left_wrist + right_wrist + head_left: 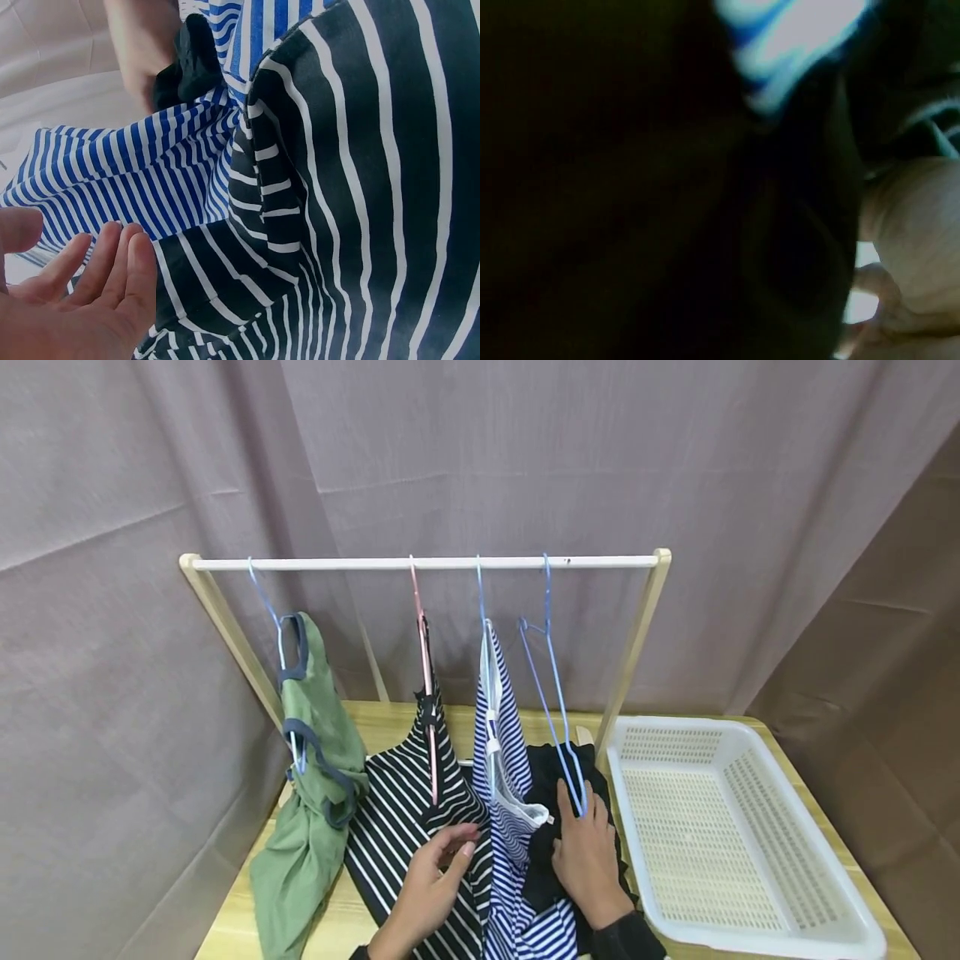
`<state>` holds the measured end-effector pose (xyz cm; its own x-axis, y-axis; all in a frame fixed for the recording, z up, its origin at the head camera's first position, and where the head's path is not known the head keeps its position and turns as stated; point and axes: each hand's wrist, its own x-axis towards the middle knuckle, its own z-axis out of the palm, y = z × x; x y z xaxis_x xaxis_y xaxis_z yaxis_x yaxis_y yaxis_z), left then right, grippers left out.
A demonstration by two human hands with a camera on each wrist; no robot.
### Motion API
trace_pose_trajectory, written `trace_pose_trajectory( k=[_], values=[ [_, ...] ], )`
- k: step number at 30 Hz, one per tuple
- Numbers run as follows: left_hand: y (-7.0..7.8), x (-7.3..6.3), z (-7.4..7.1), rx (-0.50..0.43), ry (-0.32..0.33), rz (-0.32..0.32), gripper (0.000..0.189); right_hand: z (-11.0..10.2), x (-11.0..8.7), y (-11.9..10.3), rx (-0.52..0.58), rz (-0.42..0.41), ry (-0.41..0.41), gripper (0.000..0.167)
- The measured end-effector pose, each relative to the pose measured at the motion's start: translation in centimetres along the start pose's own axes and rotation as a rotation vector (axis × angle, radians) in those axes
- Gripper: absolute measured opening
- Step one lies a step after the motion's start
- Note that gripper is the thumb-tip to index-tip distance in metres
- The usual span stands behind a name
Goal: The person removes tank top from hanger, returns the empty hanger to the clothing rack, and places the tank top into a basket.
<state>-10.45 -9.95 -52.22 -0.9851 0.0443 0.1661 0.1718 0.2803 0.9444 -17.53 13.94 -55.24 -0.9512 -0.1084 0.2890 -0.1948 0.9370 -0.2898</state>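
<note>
"Nearest us, the left grip point(431, 881) hangs before the black-and-white striped garment point(390, 793), fingers loosely bent, nothing in them."

"And the right grip point(588, 852)?"

"Lying on the black garment point(540, 868), by the lower end of the blue hanger point(557, 685). I can't tell from here whether it pinches anything."

"Where's that garment's bulk?"

"Bunched below the rail point(337, 564), between the blue-striped garment point(513, 735) and the white basket point(633, 835). I'd steady the hanger with the free left, then work one side on at a time."
</note>
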Motion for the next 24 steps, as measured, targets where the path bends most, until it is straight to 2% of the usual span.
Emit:
trace_pose_trajectory(
  k=[3,6,9,12,18,24],
  values=[
    [0.0,0.0,0.2,-0.016,0.009,0.006,0.031,-0.3,0.8,-0.2,0.034,-0.019,-0.033,0.097],
    [-0.1,0.0,0.4,-0.023,0.016,-0.007,0.031,-0.6,1.6,-0.4,0.068,-0.030,-0.127,0.104],
    [-0.1,0.0,0.5,-0.020,0.020,-0.015,0.031,-0.8,2.3,-0.3,0.106,-0.006,-0.237,0.103],
    [-0.1,-0.1,0.4,-0.021,0.028,-0.016,0.031,-0.7,3.0,-0.2,0.147,0.031,-0.295,0.095],
    [0.0,-0.2,0.4,-0.047,0.031,-0.007,0.028,-0.7,3.5,0.5,0.144,0.024,-0.276,0.073],
    [-0.1,-0.4,0.2,-0.054,0.017,-0.019,0.030,0.3,3.4,0.9,0.073,-0.009,-0.167,0.058]
  ],
)
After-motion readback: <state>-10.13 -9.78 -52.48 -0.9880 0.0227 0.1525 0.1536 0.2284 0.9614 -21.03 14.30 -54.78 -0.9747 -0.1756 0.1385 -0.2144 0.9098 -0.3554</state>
